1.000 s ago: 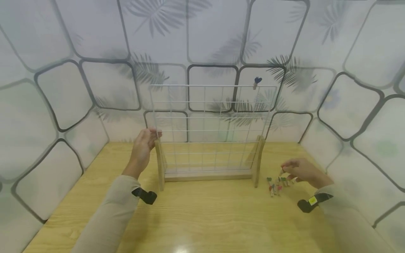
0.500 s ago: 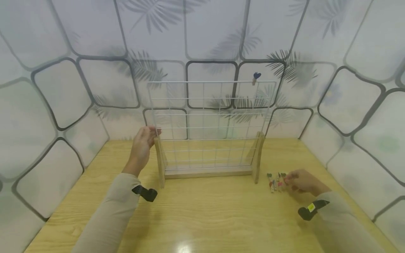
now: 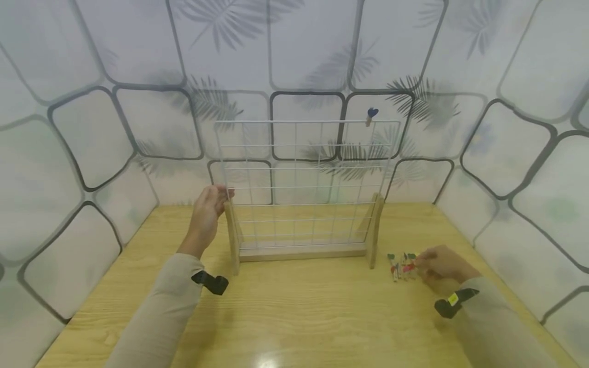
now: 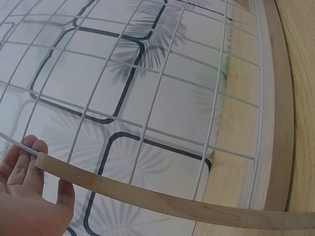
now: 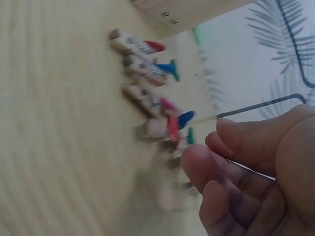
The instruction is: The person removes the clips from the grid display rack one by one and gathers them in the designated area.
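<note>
A white wire grid rack on a wooden stand stands mid-table. My left hand is at its left edge. In the left wrist view the fingers extend to the outer wire, and the thumb reaches the wooden post. My right hand is low over the table at the right, beside a cluster of small wooden clothespins with coloured hearts. A clothespin with a red heart lies blurred just beyond its fingertips, and a gap shows between thumb and forefinger. Another clothespin with a blue heart sits on the rack's top wire.
Several other clothespins lie side by side near the right hand, including one with a pink heart and one with a green heart. Behind the wooden table hangs a patterned cloth backdrop, which also encloses both sides.
The right hand has moved slightly down, and the red-hearted clothespin it pinched a second ago is now among the others, off its fingertips. The left hand stays at the rack.
</note>
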A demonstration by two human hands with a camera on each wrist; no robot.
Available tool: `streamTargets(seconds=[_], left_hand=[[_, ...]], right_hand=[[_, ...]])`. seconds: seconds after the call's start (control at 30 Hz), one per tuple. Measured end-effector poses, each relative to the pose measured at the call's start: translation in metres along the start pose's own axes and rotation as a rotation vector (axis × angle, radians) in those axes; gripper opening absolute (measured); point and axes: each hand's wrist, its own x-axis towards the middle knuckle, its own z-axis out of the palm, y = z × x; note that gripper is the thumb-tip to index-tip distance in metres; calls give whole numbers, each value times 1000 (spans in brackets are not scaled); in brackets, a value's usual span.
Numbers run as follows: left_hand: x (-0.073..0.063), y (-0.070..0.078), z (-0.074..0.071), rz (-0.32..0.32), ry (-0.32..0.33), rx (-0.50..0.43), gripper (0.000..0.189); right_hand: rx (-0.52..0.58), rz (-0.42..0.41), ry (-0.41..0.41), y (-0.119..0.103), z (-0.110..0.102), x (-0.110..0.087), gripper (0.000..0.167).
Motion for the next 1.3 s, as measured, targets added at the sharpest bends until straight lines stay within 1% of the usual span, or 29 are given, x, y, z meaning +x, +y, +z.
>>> streamTargets(seconds=[0.1,0.2,0.33,0.53,0.67,0.8,0.9,0.97,1.03,1.07,1.1,1.2,1.3], left_hand=[[0,-1,1,3,2,-14,45],[0,-1,1,7,3,-26,46],[0,0,1,3,6,-27,43],[0,1,-1,2,9,-21,41],[0,0,-1,3,2,-13,45],[-1,-1,-1,-4,-7,-12,45],[-3,-1,-3,-19,-10,-29,40],[-5,-1,-4,-25,-10,-44,39],[-5,0,-5,-24,-12,-61,37],[-5,0,-5,-21,-13,-66,37],[-4,0,-4,-14,-13,-76,37],[-2,0,-2,2,-16,-101,37],[0,1,-1,3,-16,-101,36]], right_hand=[[15,-1,10,-9,-13,3,42],[58,-22,36,-28,-28,7,48],[89,-81,92,-63,-48,12,53],[123,-148,179,-124,-70,19,54],[171,-218,268,-165,-77,19,56],[266,-296,357,-202,-78,20,48],[372,-346,464,-229,-75,25,36],[427,-368,538,-244,-74,29,33],[454,-384,607,-258,-73,32,31],[463,-389,625,-264,-74,33,30],[466,-393,635,-270,-75,34,30],[414,-402,632,-285,-78,36,34],[364,-394,565,-297,-81,39,38]])
